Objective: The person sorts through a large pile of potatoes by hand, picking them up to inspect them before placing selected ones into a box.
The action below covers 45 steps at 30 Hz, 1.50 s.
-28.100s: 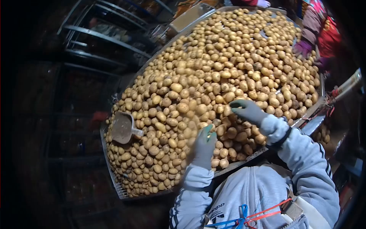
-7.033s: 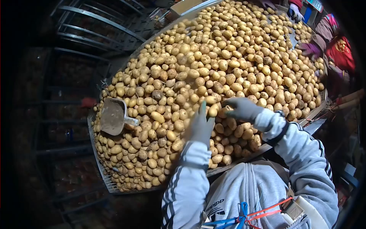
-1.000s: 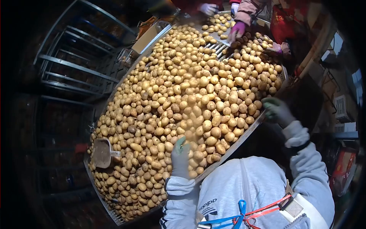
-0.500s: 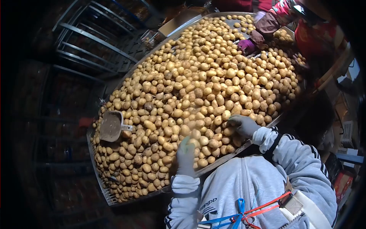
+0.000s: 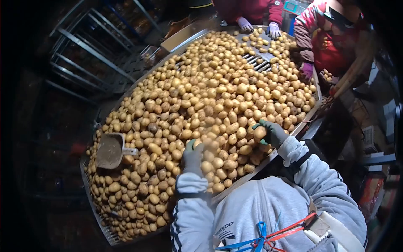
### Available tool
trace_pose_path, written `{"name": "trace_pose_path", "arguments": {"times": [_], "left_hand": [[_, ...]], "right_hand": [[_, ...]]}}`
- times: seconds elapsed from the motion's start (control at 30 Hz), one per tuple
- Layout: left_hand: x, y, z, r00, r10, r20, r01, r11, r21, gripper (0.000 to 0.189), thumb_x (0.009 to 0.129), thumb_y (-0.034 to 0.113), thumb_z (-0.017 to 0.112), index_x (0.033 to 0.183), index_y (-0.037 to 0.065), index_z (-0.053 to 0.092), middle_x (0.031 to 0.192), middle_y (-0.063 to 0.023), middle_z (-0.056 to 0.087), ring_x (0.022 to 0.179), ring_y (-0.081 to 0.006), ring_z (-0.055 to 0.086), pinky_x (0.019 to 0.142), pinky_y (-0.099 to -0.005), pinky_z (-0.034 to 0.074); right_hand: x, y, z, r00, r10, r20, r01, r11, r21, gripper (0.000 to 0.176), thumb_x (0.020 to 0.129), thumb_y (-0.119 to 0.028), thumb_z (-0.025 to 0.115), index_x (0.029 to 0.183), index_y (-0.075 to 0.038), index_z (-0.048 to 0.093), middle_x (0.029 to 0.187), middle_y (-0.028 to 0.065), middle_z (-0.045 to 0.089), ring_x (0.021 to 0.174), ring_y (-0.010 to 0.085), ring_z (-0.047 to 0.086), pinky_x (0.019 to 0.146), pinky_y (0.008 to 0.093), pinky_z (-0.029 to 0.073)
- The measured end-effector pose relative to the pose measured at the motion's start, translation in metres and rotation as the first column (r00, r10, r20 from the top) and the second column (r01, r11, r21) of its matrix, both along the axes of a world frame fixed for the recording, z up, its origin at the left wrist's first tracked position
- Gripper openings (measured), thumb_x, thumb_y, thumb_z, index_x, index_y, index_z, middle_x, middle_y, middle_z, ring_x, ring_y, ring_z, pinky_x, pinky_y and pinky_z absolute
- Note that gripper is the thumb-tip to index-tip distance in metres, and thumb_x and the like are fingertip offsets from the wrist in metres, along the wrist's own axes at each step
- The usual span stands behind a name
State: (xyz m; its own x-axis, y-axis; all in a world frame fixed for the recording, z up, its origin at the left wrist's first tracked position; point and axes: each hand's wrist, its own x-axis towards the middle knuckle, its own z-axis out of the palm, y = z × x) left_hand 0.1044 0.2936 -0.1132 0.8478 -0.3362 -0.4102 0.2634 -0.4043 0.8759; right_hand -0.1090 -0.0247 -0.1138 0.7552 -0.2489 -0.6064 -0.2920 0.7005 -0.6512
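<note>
A big heap of potatoes (image 5: pixel 197 109) fills the metal sorting table (image 5: pixel 243 180) in front of me. My right hand (image 5: pixel 273 133), in a grey glove with green fingertips, has its fingers curled round a potato (image 5: pixel 259 133) just over the heap's near edge. Further left, my left hand (image 5: pixel 193 158), gloved alike, touches the heap with its fingers bent about a potato (image 5: pixel 197 144); part of that grip is hidden by the glove. A scoop (image 5: pixel 110 152) with a pale handle rests on the potatoes at the left.
Across the table, one person's pale gloved hands (image 5: pixel 272 31) rest by the far rim. Another person in red, with a purple glove (image 5: pixel 307 70), stands at the far right. Metal racks (image 5: pixel 90 44) stand at the left, beside a cardboard box (image 5: pixel 180 38). Slatted rollers (image 5: pixel 257 63) show between the potatoes.
My right hand has lifted slightly and now shows a potato in its fingers. My left hand has closed around a potato. The purple-gloved hand has drawn back to the right rim. My view has shifted.
</note>
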Motion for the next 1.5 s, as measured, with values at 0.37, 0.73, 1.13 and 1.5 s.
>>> {"name": "trace_pose_path", "arguments": {"times": [0.37,0.73,1.13,1.5], "left_hand": [[-0.057,0.05,0.046,0.872,0.015,-0.488,-0.361,0.692,-0.625,0.05,0.105,0.022,0.051,0.147,-0.006,0.052,0.14,-0.0159,0.06,0.128,-0.0289,0.058,0.109,-0.0414,0.051],[-0.093,0.04,0.045,0.836,0.236,-0.496,-0.487,0.736,-0.471,0.04,0.105,0.014,0.055,0.142,-0.002,0.054,0.135,-0.0148,0.059,0.121,-0.0273,0.061,0.101,-0.0367,0.055],[-0.088,-0.108,0.046,0.835,0.073,-0.545,-0.33,0.859,-0.39,0.043,0.103,0.04,0.06,0.13,0.007,0.065,0.104,-0.0081,0.069,0.085,-0.019,0.067,0.071,-0.0279,0.057],[-0.192,-0.289,0.038,0.579,-0.763,-0.286,0.535,0.62,-0.574,0.061,0.108,0.035,0.059,0.16,0.009,0.04,0.146,-0.0082,0.055,0.126,-0.0165,0.058,0.092,-0.0308,0.058]], "right_hand": [[0.012,-0.135,-0.037,0.989,-0.145,0.011,0.117,0.746,-0.656,0.025,0.089,-0.001,0.06,0.106,0.001,0.078,0.088,0.0077,0.075,0.076,0.014,0.071,0.067,0.0255,0.054],[0.049,-0.141,-0.037,0.89,0.128,-0.437,-0.431,0.543,-0.721,0.035,0.078,-0.022,0.081,0.108,-0.005,0.077,0.093,0.0081,0.077,0.08,0.0169,0.07,0.077,0.0335,0.058],[-0.019,-0.153,-0.03,0.951,0.06,-0.303,-0.279,0.588,-0.759,0.032,0.097,-0.02,0.073,0.126,-0.008,0.071,0.097,0.01,0.076,0.08,0.0231,0.07,0.071,0.0354,0.056],[-0.147,-0.112,0.018,0.995,-0.101,-0.019,0.076,0.847,-0.526,0.045,0.091,-0.026,0.081,0.126,-0.001,0.069,0.105,0.0061,0.073,0.093,0.013,0.067,0.084,0.029,0.056]]}}
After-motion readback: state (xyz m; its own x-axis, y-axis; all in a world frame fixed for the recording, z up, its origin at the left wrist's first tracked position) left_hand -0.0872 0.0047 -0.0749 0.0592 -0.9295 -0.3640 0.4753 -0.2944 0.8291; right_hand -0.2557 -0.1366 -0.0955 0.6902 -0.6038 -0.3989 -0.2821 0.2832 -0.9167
